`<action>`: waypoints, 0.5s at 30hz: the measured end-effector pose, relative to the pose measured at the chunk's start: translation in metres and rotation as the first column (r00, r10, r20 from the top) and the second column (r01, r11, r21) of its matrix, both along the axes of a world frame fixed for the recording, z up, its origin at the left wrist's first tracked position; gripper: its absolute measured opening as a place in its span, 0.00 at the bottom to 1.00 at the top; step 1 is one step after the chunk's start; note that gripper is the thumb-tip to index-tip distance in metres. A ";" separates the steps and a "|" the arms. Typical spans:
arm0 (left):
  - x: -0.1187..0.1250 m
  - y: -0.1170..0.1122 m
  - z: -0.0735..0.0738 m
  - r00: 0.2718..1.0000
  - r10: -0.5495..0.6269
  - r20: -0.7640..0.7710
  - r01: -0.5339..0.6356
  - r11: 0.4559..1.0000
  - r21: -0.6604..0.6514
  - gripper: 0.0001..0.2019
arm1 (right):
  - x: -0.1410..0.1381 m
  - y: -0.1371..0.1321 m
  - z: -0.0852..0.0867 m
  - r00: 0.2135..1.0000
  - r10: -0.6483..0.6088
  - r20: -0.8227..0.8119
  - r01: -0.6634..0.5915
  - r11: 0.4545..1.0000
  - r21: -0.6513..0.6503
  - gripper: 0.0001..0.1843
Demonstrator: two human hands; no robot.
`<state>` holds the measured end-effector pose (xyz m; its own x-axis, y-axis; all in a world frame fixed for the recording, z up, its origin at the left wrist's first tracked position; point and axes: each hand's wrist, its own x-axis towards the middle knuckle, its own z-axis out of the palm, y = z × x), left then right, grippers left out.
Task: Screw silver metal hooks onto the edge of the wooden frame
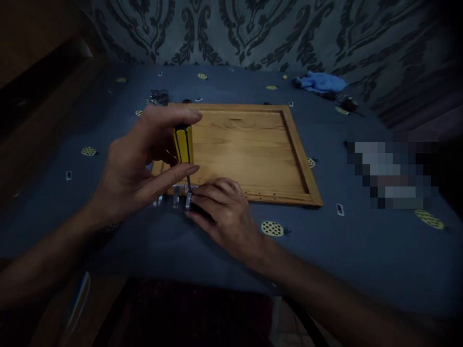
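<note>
A yellow-and-black screwdriver (184, 147) stands nearly upright with its shaft pointing down at a row of silver metal hooks (176, 197). My left hand (133, 164) is around its handle, the thumb by the lower end and the index finger stretched over the top. The hooks lie along the front edge of a shallow wooden tray-like panel (249, 154) with a raised rim. My right hand (226, 212) pinches the rightmost hook close to the screwdriver's tip. Its fingers hide part of the metal and the panel's front edge. The tip itself is hard to make out.
Under the panel is a dark blue cloth (307, 260) printed with pineapples. A blue crumpled cloth (323, 82) lies at the back right, and a small dark bundle (159, 96) behind the panel. A pixelated object (388, 168) is at the right. Patterned wallpaper (224, 33) rises behind.
</note>
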<state>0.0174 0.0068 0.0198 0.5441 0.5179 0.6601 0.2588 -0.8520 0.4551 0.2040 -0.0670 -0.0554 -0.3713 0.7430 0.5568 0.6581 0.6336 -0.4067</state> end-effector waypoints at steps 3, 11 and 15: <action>0.001 -0.003 0.004 1.000 0.007 -0.002 -0.007 1.000 -0.016 0.26 | 0.000 0.000 0.000 1.000 -0.001 0.020 0.002 1.000 -0.019 0.11; -0.002 0.000 0.008 0.998 -0.049 -0.042 0.044 0.992 -0.116 0.26 | 0.000 -0.001 0.003 1.000 0.012 0.028 -0.011 1.000 -0.029 0.12; -0.001 0.004 0.003 0.999 -0.026 -0.026 0.023 0.994 -0.109 0.28 | 0.000 -0.001 0.004 1.000 0.014 0.020 -0.013 0.999 -0.042 0.11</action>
